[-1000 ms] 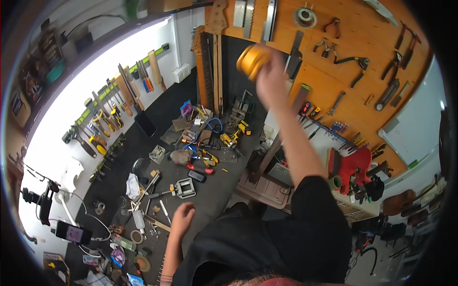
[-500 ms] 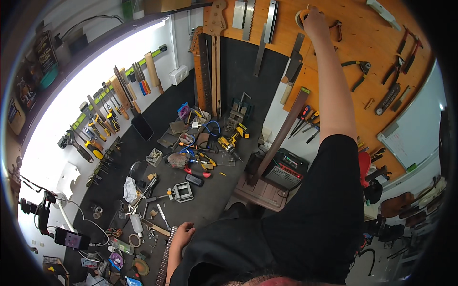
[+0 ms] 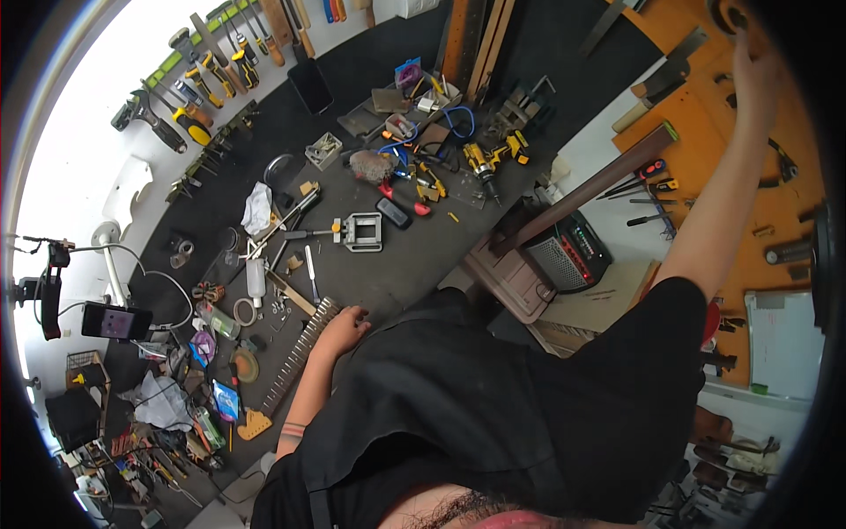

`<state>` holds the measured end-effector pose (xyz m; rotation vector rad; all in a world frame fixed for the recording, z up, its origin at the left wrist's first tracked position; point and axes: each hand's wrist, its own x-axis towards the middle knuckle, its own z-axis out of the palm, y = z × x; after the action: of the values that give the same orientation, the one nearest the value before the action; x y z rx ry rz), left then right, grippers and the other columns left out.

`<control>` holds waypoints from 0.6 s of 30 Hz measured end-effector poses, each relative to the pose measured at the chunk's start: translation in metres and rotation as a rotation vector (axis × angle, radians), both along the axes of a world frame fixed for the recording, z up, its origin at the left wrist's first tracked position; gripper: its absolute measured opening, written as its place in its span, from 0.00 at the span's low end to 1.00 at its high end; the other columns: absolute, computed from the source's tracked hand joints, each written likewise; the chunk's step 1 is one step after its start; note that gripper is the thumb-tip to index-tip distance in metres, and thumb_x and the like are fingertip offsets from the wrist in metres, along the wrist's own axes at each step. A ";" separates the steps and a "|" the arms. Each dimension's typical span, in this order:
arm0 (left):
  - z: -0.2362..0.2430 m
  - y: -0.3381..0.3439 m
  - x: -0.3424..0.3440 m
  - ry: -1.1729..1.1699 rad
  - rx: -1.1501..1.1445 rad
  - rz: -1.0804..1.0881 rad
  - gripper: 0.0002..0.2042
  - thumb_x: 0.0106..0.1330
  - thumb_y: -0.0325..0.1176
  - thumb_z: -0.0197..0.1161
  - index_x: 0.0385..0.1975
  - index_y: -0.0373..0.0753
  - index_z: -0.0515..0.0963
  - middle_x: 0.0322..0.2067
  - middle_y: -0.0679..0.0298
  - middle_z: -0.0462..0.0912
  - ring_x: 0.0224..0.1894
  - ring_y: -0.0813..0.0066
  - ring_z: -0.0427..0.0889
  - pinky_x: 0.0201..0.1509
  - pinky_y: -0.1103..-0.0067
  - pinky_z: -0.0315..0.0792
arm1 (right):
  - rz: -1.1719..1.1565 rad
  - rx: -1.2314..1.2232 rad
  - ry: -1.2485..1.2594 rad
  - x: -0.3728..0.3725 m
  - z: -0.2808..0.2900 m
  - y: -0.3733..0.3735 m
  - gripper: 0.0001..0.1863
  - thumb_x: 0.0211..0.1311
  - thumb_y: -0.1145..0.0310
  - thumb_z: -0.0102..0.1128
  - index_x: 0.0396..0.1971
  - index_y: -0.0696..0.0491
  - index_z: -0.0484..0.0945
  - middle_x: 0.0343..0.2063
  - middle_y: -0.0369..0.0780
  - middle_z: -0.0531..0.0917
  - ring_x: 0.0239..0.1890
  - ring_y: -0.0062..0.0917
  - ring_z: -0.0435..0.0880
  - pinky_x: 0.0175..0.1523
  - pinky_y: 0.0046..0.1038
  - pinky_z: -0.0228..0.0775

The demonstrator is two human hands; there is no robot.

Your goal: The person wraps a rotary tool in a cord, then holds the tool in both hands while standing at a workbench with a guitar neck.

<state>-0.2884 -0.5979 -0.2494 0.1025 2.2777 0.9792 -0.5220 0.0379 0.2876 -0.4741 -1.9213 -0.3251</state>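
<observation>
My right arm reaches up to the orange tool board at the top right, where my right hand [image 3: 751, 62] grips a tape roll [image 3: 728, 16], partly lost in the dark rim. My left hand [image 3: 344, 328] rests at the near bench edge, fingers loosely bent and apart, beside a guitar neck [image 3: 298, 360] with bare frets, which lies slanting along that edge with its light wooden headstock [image 3: 254, 426] toward the lower left.
The dark bench [image 3: 379, 282] carries a yellow drill [image 3: 485, 163], a metal clamp [image 3: 357, 231] and scattered tools. An amplifier [image 3: 568, 251] stands under a brown post [image 3: 590, 189] at right. A phone on an arm [image 3: 115, 322] is at left; screwdrivers [image 3: 194, 115] hang along the wall.
My right hand has carried the orange roll up and rightward to the board. My left hand has lowered onto the neck's edge. The view has turned, shifting the bench upward.
</observation>
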 end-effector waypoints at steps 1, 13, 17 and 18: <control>-0.001 -0.001 0.005 -0.019 -0.038 0.002 0.19 0.72 0.35 0.69 0.59 0.33 0.81 0.57 0.48 0.84 0.57 0.50 0.86 0.63 0.64 0.79 | 0.124 -0.029 0.079 0.004 -0.027 -0.024 0.23 0.78 0.57 0.60 0.58 0.62 0.80 0.51 0.58 0.86 0.50 0.45 0.89 0.54 0.36 0.81; -0.010 0.030 0.042 -0.096 -0.147 0.072 0.17 0.73 0.36 0.67 0.58 0.37 0.81 0.54 0.48 0.84 0.59 0.45 0.83 0.64 0.60 0.77 | 0.248 -0.844 -1.308 -0.050 -0.566 -0.145 0.42 0.63 0.38 0.69 0.58 0.62 0.74 0.55 0.56 0.86 0.61 0.49 0.86 0.64 0.46 0.76; -0.017 0.036 0.079 -0.140 -0.220 0.151 0.17 0.73 0.36 0.67 0.57 0.37 0.82 0.54 0.48 0.84 0.58 0.45 0.83 0.63 0.60 0.77 | 0.198 -0.950 -1.355 -0.065 -0.594 -0.171 0.48 0.61 0.37 0.70 0.64 0.63 0.67 0.57 0.56 0.86 0.61 0.50 0.86 0.64 0.47 0.76; -0.016 0.039 0.085 -0.155 -0.206 0.188 0.17 0.72 0.36 0.67 0.57 0.37 0.82 0.54 0.48 0.84 0.58 0.45 0.83 0.63 0.60 0.77 | 0.200 -1.012 -1.342 -0.068 -0.603 -0.164 0.49 0.62 0.37 0.70 0.66 0.63 0.64 0.57 0.56 0.86 0.61 0.50 0.86 0.64 0.47 0.76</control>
<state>-0.2030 -0.5590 -0.2659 -0.2705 2.2576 0.8077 -0.5901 -0.1261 -0.3158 -0.7978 -3.3769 0.7245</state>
